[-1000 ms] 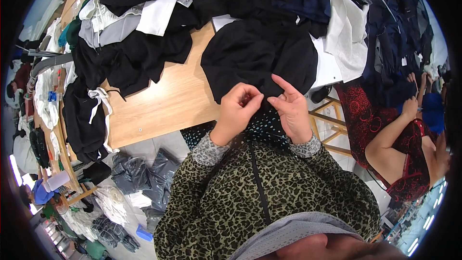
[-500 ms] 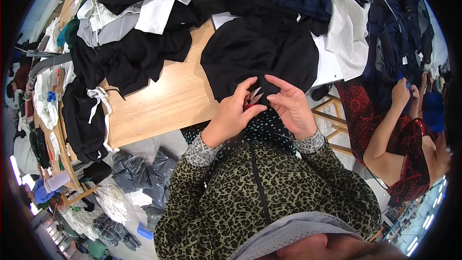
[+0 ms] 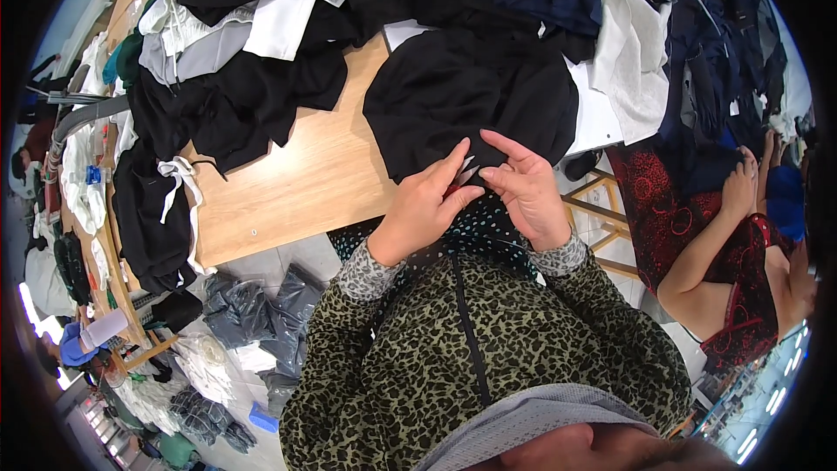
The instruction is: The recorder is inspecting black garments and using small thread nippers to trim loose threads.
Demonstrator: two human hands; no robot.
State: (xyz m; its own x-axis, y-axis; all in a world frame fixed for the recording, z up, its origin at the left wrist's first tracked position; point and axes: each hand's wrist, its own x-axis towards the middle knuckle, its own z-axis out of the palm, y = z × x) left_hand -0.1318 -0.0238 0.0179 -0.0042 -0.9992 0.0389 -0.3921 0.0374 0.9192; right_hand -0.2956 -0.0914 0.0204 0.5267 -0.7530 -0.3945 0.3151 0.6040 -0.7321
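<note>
My left hand is closed around small thread snips with red handles. Their pale blades stick out between my thumb and fingers, pointing toward my right hand. That hand is close to the blade tips, its index finger stretched forward and its thumb bent in. The remaining fingers are curled and partly hidden, so whatever they pinch does not show. Both hands are at the near edge of a black garment, which lies bunched at the table's front edge.
Piled black clothes and a white and grey garment cover the left of the wooden table. White cloth lies to the right. A co-worker in red-patterned clothes sits at right. Dark plastic bags lie on the floor.
My hands have shifted only slightly, and the snips' blades look closer together. At right, the co-worker's hand has moved lower and nearer to their body.
</note>
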